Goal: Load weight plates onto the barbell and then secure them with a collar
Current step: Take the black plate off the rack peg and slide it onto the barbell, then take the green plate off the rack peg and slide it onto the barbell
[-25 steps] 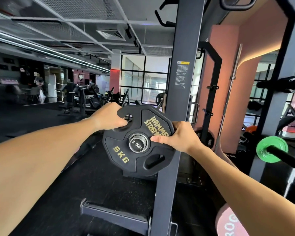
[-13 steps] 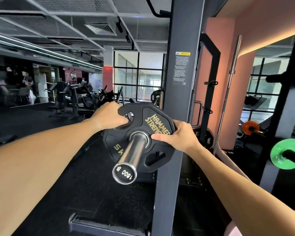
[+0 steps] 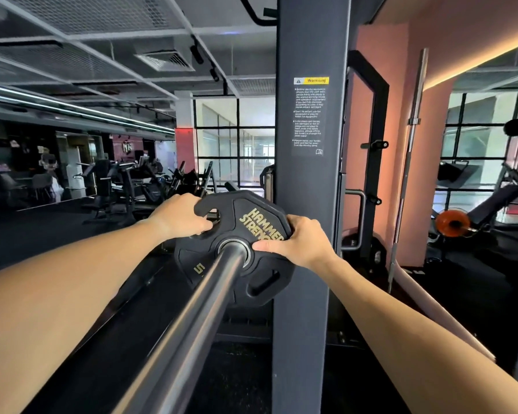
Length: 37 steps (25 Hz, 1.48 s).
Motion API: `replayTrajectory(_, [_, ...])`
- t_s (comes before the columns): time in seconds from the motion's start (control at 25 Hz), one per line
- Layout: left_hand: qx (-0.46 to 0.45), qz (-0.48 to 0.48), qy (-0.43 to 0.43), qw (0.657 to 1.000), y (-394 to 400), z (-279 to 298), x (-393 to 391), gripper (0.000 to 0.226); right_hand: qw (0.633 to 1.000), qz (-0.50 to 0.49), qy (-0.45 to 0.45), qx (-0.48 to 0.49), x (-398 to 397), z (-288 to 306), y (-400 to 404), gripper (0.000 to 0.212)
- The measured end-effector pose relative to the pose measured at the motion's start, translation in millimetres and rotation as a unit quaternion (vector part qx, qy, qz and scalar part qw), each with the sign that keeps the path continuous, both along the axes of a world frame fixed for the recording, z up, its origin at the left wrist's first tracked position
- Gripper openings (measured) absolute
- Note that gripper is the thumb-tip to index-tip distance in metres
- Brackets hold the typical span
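Note:
A black weight plate [image 3: 245, 282] with gold lettering sits threaded on the steel barbell sleeve [image 3: 198, 318], far along it and close to the rack upright. The sleeve runs from the plate's centre hole toward me and out of the bottom edge. My left hand [image 3: 180, 216] grips the plate's upper left rim through a cut-out. My right hand [image 3: 296, 243] holds the right rim, thumb near the hole. No collar is in view.
A dark rack upright [image 3: 305, 174] with a warning sticker stands right behind the plate. A spare bar [image 3: 410, 162] leans on the pink wall. An orange plate [image 3: 452, 222] sits at right. Exercise machines [image 3: 126, 186] fill the far left floor.
The plate has slid along the sleeve away from me, from its end to deep near the rack. Both hands kept their grip and moved with it. The view has shifted closer.

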State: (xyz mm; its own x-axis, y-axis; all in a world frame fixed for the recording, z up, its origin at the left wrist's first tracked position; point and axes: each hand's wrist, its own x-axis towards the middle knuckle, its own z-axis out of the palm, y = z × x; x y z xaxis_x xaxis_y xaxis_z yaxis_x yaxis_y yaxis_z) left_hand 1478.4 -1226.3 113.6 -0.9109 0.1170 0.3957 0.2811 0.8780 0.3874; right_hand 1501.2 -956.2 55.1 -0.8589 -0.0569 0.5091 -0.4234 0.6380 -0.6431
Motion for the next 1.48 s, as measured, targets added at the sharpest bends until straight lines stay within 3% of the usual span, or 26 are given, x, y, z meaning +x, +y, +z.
replayTrajectory(0.08, [-0.025, 0.02, -0.002, 0.999, 2, -1, -12, 0.007, 0.999, -0.031, -0.002, 0.021, -10, 3, 0, 0.07])
replayTrajectory(0.24, [-0.039, 0.051, -0.025, 0.998, -1, -2, -8, 0.049, 0.989, -0.109, 0.021, 0.098, -4, 8, -6, 0.072])
replayTrajectory(0.36, [-0.027, 0.036, -0.013, 0.999, -6, 11, 23, 0.065, 0.993, -0.104, 0.011, 0.06, 19, 10, -5, 0.078])
replayTrajectory(0.48, [-0.033, 0.011, 0.014, 0.999, -4, 24, 70, 0.061, 0.989, -0.133, 0.013, 0.069, 56, 12, 2, 0.08])
replayTrajectory(0.72, [-0.032, -0.09, 0.03, 0.995, 51, 40, 167, 0.047, 0.981, -0.181, -0.008, 0.069, 170, 13, 38, 0.054])
replayTrajectory(0.92, [-0.03, -0.182, 0.019, 0.983, 137, 31, 225, 0.038, 0.964, -0.252, -0.011, 0.083, 266, 20, 107, 0.015])
replayTrajectory(1.2, [-0.026, -0.277, -0.018, 0.96, 263, -3, 259, 0.029, 0.932, -0.345, -0.061, 0.094, 338, 17, 233, 0.027])
replayTrajectory(1.48, [-0.049, -0.293, -0.069, 0.952, 395, -45, 215, 0.031, 0.92, -0.371, -0.09, 0.09, 308, -13, 381, 0.038])
